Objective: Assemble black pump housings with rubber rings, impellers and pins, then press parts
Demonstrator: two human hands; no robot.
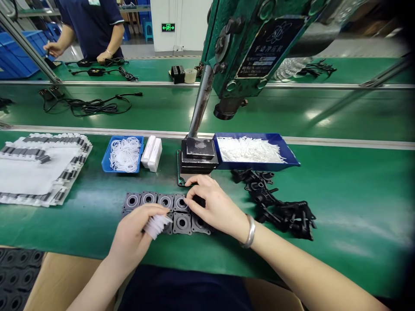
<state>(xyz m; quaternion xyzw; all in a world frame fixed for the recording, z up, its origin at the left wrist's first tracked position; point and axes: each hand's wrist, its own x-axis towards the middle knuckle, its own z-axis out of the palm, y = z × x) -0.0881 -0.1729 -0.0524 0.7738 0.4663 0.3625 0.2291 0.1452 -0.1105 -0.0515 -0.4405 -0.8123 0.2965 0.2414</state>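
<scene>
My left hand (136,229) is closed around a stack of thin white rings (158,225), their edges fanned out beyond the fingers. It hovers over the left part of two rows of dark square housings (182,223) with round holes, hiding some of them. My right hand (212,201), a silver bangle on its wrist, reaches to the right end of the rows. Its thumb and index finger come together at a back-row housing (180,202); anything between the tips is too small to make out. Pale rings show in several back-row housings.
A green hand press (253,47) stands ahead, its base block (199,151) just beyond my right hand. Around it are a blue tray of white rings (106,166), a blue bin of white strips (293,160) and black plastic parts (282,211). A co-worker (90,26) works across the bench.
</scene>
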